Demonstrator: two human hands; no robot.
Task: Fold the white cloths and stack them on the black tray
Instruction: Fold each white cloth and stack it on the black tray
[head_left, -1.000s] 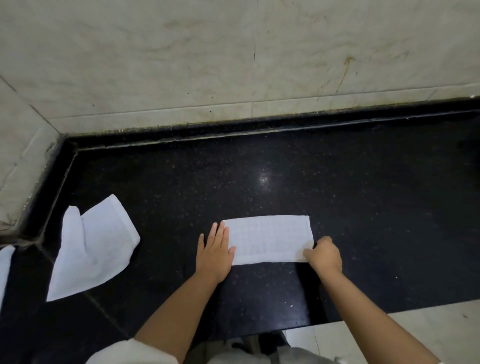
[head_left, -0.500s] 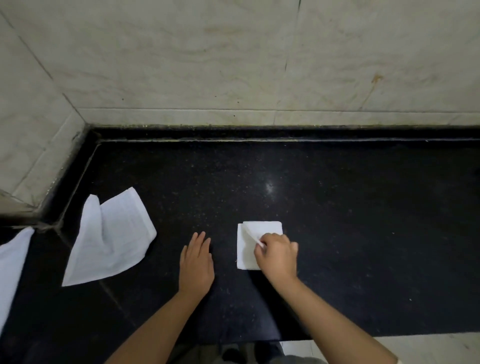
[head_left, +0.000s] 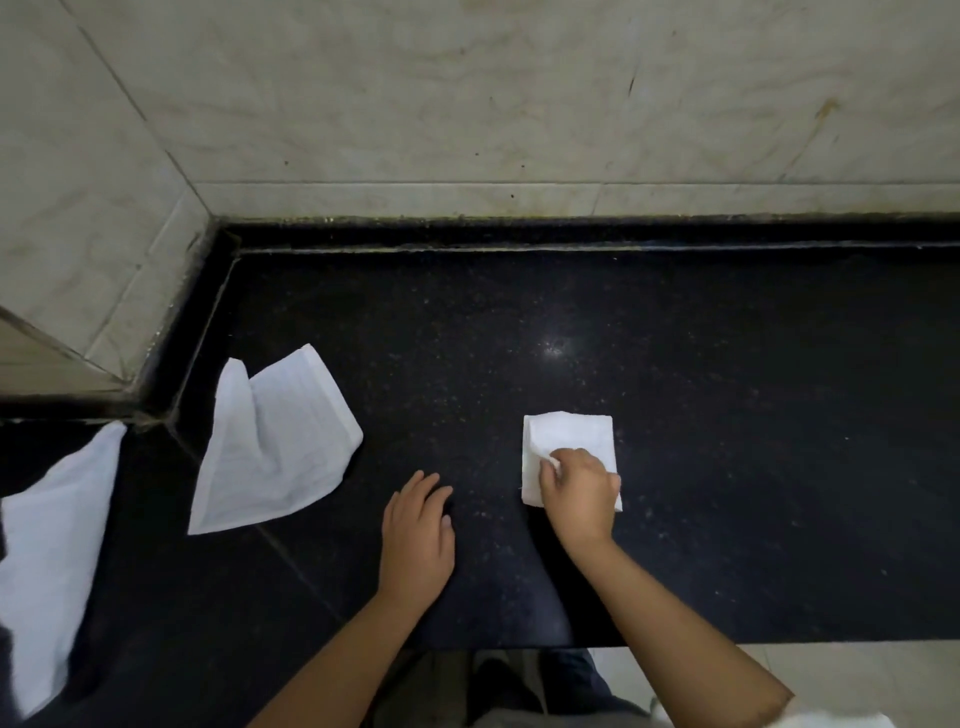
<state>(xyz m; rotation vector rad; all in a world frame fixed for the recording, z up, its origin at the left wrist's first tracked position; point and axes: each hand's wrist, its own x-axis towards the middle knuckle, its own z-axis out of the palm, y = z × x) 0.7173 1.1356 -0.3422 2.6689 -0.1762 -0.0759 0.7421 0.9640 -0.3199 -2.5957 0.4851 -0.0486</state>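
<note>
Both hands work low over the speckled black stone counter. The right hand has its fingers curled onto the small folded white square cloth, pinching a layer near its middle while the cloth lies flat on the counter. The left hand holds nothing; it lies palm down on the bare stone just left of that cloth, fingers loose, not touching it.

Judging by the tidy square, this cloth looks nearly folded, with perhaps a last press remaining. A crumpled unfolded white cloth waits further left, near the counter's corner, and another white cloth shows at the far left edge, partly out of view. No black tray is visible, so stacking seems not yet begun, and at least two cloths remain.
</note>
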